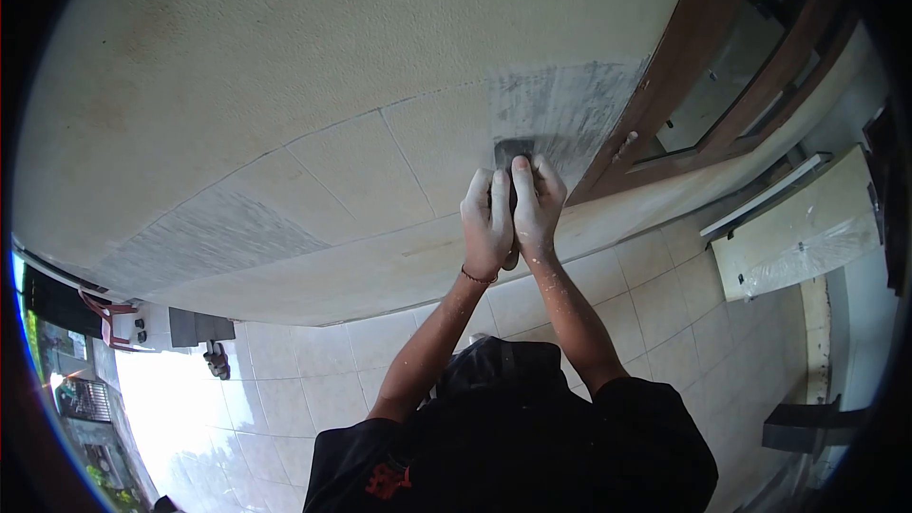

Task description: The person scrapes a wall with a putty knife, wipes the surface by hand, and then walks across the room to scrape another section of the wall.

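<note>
Both of my hands, coated in white dust, are wrapped round one dark tool with a flat, dark head (514, 147). My left hand (487, 218) is on the left side of its handle, and my right hand (538, 209) presses against it from the right. The tool's head lies against the cream wall (361, 171), at the lower part of a grey, scraped patch (560, 100) beside the brown door frame. Much of the handle is hidden by my fingers.
A second scraped grey patch (218, 233) marks the wall at left. A brown door (703, 66) is at upper right. Below it stands a plastic-wrapped panel (803, 228). Sandals (218, 360) and a grey mat (199, 326) lie on the tiled floor (380, 342).
</note>
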{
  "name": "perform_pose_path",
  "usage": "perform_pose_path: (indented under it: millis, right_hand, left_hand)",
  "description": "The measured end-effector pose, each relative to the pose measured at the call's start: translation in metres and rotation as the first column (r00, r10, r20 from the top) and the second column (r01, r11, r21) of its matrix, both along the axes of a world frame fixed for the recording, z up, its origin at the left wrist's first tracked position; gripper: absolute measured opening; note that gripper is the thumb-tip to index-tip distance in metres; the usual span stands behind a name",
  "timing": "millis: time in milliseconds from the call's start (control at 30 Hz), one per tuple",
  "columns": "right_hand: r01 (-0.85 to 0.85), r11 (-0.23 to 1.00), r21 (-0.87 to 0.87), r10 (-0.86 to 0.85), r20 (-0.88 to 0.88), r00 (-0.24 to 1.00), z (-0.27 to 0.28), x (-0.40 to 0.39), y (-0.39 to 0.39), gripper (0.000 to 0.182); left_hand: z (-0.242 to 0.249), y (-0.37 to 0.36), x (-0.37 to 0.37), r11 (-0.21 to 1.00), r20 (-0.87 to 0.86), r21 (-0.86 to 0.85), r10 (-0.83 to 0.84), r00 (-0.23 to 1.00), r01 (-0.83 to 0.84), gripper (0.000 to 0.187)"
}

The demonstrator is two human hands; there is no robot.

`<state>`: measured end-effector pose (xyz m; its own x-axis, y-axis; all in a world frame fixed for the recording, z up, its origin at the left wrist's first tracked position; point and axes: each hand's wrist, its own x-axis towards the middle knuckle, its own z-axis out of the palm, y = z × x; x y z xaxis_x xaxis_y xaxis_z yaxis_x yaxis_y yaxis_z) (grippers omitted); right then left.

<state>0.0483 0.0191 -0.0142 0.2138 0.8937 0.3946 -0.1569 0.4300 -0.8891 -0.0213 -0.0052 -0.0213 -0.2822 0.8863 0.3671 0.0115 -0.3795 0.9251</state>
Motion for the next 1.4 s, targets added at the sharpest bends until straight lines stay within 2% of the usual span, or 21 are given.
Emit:
perform_pose_path:
  millis: [67, 133, 200, 233, 267, 333, 433, 533, 567, 633, 733, 800, 867, 967, 1033, 1067, 1133, 1233, 1267, 1367, 1400]
  right_hand:
    - [-0.029, 0.999, -0.04, 0.028, -0.026, 0.999, -0.04, 0.0, -0.003, 0.033]
    - [0.004, 0.997, -0.08, 0.001, 0.066, 0.998, -0.106, -0.001, -0.009, 0.032]
    - [0.005, 0.997, -0.081, -0.006, -0.019, 1.0, -0.087, -0.008, -0.005, 0.032]
    - [0.004, 0.995, -0.098, -0.01, -0.059, 0.998, -0.077, -0.01, -0.01, 0.032]
    - [0.012, 0.999, -0.041, -0.011, 0.028, 1.0, -0.062, -0.004, -0.003, 0.033]
    - [0.0, 1.0, -0.018, 0.0, 0.029, 1.0, -0.006, -0.002, 0.001, 0.034]
    - [-0.008, 1.0, -0.006, 0.008, 0.012, 1.0, 0.005, 0.0, 0.001, 0.035]
    - [0.013, 0.998, -0.059, -0.012, 0.027, 1.0, -0.094, 0.003, 0.004, 0.033]
    - [0.014, 0.999, -0.048, -0.013, 0.028, 1.0, -0.092, 0.003, 0.001, 0.032]
    - [0.016, 0.999, -0.031, -0.016, 0.024, 1.0, -0.073, -0.002, -0.001, 0.031]
    - [0.011, 0.999, 0.045, -0.013, 0.046, 0.999, 0.029, -0.002, 0.001, 0.035]
    - [-0.041, 0.999, -0.004, 0.041, -0.051, 0.998, 0.058, -0.006, 0.003, 0.038]
    - [0.033, 0.994, 0.1, -0.036, 0.032, 0.999, 0.02, -0.004, 0.011, 0.036]
    - [0.014, 1.0, -0.001, -0.013, 0.066, 0.998, -0.076, -0.002, -0.001, 0.033]
    - [0.01, 0.999, -0.048, -0.008, 0.055, 0.998, -0.07, -0.005, -0.006, 0.033]
    - [0.031, 0.999, -0.039, -0.028, 0.069, 0.997, -0.065, -0.003, -0.003, 0.033]
    - [0.009, 0.999, 0.041, -0.012, 0.078, 0.997, -0.003, -0.006, 0.0, 0.029]
    - [-0.051, 0.998, 0.032, 0.052, -0.013, 0.999, 0.05, -0.011, 0.0, 0.035]
    - [-0.032, 0.999, 0.012, 0.032, -0.008, 0.999, 0.036, -0.009, 0.002, 0.034]
    - [0.038, 0.999, 0.003, -0.038, -0.001, 0.999, -0.054, -0.007, 0.001, 0.033]
    - [0.037, 0.996, -0.075, -0.031, 0.09, 0.995, -0.055, -0.005, -0.009, 0.032]
  left_hand:
    - [-0.04, -0.003, -0.002, 1.0, -0.07, -0.003, 0.03, 0.997, -0.031, 0.026]
    - [-0.099, -0.013, 0.0, 0.99, -0.086, -0.094, 0.096, 0.992, -0.104, 0.026]
    - [-0.098, -0.015, 0.003, 0.994, 0.009, -0.052, 0.093, 0.996, -0.093, 0.025]
    - [-0.071, -0.012, 0.002, 0.994, -0.034, 0.012, 0.111, 0.993, -0.11, 0.024]
    - [-0.05, -0.007, -0.002, 0.997, -0.039, 0.005, 0.074, 0.997, -0.073, 0.024]
    - [0.0, -0.004, -0.003, 1.0, -0.036, -0.015, 0.006, 0.999, -0.007, 0.024]
    - [-0.004, 0.003, 0.003, 1.0, 0.068, 0.012, -0.007, 0.998, 0.006, 0.025]
    - [-0.074, -0.005, 0.003, 0.994, -0.123, -0.021, 0.106, 0.987, -0.109, 0.025]
    - [-0.073, -0.007, 0.005, 0.992, -0.095, 0.011, 0.125, 0.988, -0.125, 0.025]
    - [-0.07, -0.002, 0.007, 0.985, -0.041, 0.071, 0.158, 0.987, -0.155, 0.025]
    - [0.029, -0.002, -0.004, 0.996, -0.07, 0.056, 0.072, 0.995, -0.069, 0.028]
    - [0.039, 0.003, -0.003, 0.998, -0.009, 0.052, 0.047, 0.999, -0.047, 0.028]
    - [0.032, 0.005, -0.002, 0.996, -0.014, 0.061, 0.069, 0.998, -0.068, 0.027]
    - [-0.072, -0.004, 0.0, 0.991, -0.045, 0.02, 0.132, 0.99, -0.131, 0.026]
    - [-0.068, -0.009, 0.002, 0.994, 0.03, -0.026, 0.111, 0.993, -0.11, 0.025]
    - [-0.064, -0.004, 0.0, 0.995, -0.005, 0.026, 0.101, 0.995, -0.101, 0.026]
    - [0.004, -0.004, -0.007, 0.994, -0.075, 0.086, 0.076, 0.994, -0.07, 0.027]
    - [0.04, 0.004, -0.007, 0.995, 0.093, 0.1, 0.021, 0.995, -0.03, 0.025]
    - [0.031, 0.003, -0.006, 0.996, 0.051, 0.073, 0.047, 0.998, -0.051, 0.025]
    - [-0.047, -0.003, -0.002, 0.992, -0.071, 0.02, 0.122, 0.99, -0.121, 0.026]
    - [-0.051, -0.011, -0.001, 0.992, -0.043, 0.014, 0.123, 0.991, -0.122, 0.027]
